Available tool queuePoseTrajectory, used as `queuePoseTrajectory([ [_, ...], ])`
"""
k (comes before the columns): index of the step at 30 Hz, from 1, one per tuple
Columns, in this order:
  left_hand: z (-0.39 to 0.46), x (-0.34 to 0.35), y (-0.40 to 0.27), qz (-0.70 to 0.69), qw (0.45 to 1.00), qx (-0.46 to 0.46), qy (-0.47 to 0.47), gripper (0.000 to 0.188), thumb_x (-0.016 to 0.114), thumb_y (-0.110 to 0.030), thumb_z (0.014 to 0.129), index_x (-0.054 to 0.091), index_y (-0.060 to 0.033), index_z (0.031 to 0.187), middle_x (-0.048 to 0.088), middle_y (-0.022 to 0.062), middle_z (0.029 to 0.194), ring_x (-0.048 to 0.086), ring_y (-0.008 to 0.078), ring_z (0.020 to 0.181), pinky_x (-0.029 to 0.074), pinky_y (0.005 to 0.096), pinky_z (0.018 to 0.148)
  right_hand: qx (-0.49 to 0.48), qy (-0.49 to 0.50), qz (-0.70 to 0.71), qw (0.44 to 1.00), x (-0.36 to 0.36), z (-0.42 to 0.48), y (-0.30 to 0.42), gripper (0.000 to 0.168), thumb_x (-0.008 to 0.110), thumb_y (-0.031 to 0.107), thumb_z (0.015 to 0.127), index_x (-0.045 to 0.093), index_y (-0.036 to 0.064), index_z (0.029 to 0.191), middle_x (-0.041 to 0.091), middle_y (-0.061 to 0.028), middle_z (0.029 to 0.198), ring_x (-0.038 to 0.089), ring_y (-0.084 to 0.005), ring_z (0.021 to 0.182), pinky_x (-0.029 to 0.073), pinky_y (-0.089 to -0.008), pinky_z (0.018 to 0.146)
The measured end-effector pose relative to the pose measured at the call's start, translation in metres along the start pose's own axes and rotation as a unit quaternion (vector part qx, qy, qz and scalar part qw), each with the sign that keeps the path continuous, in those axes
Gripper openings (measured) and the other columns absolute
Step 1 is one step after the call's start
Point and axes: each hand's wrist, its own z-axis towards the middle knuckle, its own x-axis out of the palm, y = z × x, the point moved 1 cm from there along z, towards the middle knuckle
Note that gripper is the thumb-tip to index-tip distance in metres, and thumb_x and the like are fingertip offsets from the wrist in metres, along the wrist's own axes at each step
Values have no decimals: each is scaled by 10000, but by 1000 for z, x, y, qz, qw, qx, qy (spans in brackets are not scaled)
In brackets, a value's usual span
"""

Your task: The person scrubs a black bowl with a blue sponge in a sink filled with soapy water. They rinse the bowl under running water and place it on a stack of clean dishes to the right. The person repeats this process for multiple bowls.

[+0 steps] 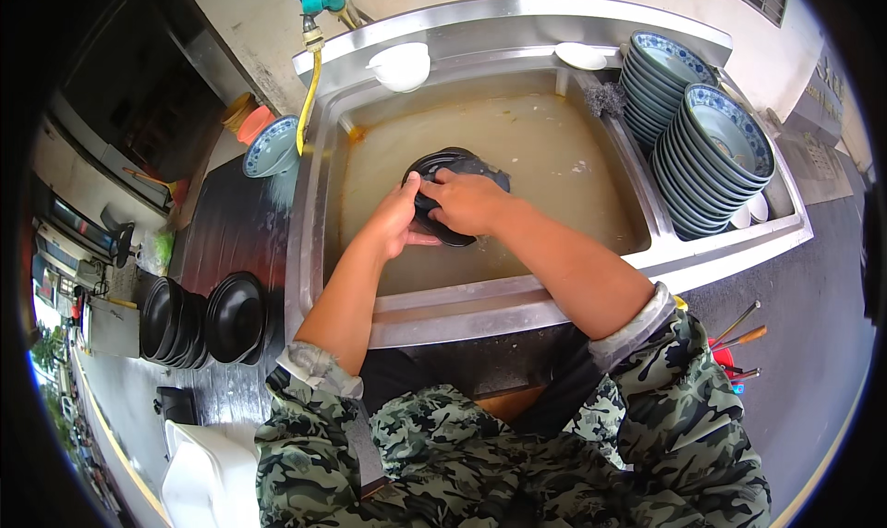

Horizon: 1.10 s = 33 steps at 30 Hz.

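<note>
My left hand [396, 217] grips the left edge of a small stack of black dishes [450, 156] over the sink basin [641, 216], which holds cloudy brownish water. My right hand [466, 199] lies across the dishes, with its fingers curled onto them near the left thumb. Part of the stack is hidden under the right hand and wrist. I cannot tell whether the right palm also covers a cloth or pad. The dishes are tilted, and their lower edge is close to the water surface.
Stacked blue-rimmed bowls [717, 140] fill the right compartment beside a steel-wool scourer [605, 100]. White bowls [400, 67] and a white dish [581, 55] rest along the back ledge. A yellow hose [309, 102] hangs from the tap [326, 1]. Black bowls [235, 317] stand at left.
</note>
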Motion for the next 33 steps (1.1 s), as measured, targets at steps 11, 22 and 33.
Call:
queuePoseTrajectory([
  [11, -3, 15, -2, -7, 993, 92, -72, 524, 467, -151, 1055, 332, -129, 1560, 501, 200, 1507, 649, 401, 1236, 613, 623, 915, 245, 64, -111, 961, -6, 11, -25, 505, 654, 159, 961, 561, 32, 1441, 737, -154, 1260, 743, -336, 1110, 615, -439, 860],
  [22, -19, 29, -12, 51, 991, 117, -29, 703, 443, -43, 938, 269, -177, 1606, 533, 168, 1451, 690, 370, 1136, 648, 568, 841, -57, -293, -49, 953, -4, 13, -24, 406, 730, 83, 868, 652, 77, 1266, 664, -118, 1208, 691, -337, 1077, 584, -442, 899],
  [33, -18, 32, -9, 59, 982, 178, -24, 729, 435, -6, 925, 274, -143, 1623, 578, 161, 1400, 716, 306, 1076, 679, 491, 713, 2, -351, 24, 936, -14, 12, -20, 475, 742, 69, 870, 639, 134, 1329, 635, -114, 1178, 665, -385, 1058, 578, -483, 882],
])
